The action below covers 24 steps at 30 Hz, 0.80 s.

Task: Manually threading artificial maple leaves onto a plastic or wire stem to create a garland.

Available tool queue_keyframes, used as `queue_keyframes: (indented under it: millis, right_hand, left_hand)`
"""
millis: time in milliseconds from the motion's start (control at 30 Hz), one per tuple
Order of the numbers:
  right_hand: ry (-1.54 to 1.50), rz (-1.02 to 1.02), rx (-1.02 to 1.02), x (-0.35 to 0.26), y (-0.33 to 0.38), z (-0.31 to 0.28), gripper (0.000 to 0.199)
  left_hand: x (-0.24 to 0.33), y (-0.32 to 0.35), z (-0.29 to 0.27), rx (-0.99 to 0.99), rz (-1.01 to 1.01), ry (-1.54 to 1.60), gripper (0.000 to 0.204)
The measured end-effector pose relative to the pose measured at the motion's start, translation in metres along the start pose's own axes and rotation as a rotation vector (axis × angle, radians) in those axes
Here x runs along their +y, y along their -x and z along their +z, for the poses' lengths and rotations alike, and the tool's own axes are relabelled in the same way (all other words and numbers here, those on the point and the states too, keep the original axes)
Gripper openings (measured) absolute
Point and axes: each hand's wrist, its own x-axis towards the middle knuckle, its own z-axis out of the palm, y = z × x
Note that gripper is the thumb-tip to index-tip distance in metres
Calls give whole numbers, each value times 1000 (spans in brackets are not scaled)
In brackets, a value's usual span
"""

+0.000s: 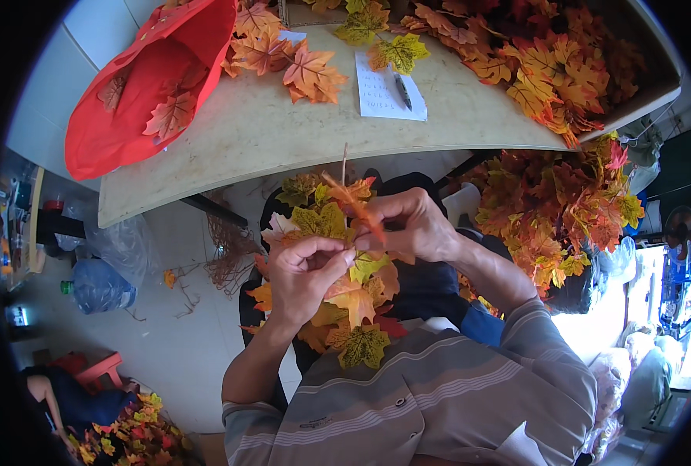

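Over my lap lies a garland of artificial maple leaves (353, 299) in yellow, orange and red. My left hand (302, 272) is closed, thumb and forefinger pinching at the garland among its yellow leaves; the exact spot in the pinch is too small to make out. Close beside it, my right hand (415, 229) is closed too, its fingers around an orange artificial leaf (365, 213) seen nearly edge-on. The fingertips of both hands almost meet. Above the orange leaf, a thin brown stem (344, 159) sticks up toward the table edge.
Ahead is a table (283, 144) with a red bag (89, 144) holding leaves, loose orange leaves (314, 75), paper (372, 101), a pen (403, 91) and a leaf-filled box (640, 109). A leaf heap (547, 213) stands right. Left are a large bottle (103, 286) and another person (66, 404).
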Motion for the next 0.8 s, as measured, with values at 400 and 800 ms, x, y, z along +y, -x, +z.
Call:
queue_keyframes:
  millis: [400, 800]
  right_hand:
    - [80, -190, -4, -1, 6, 0, 12]
    - [76, -154, 6, -4, 18, 1, 11]
  left_hand:
    - [1, 2, 2, -35, 33, -74, 14]
    - [-1, 6, 10, -24, 214, -321, 12]
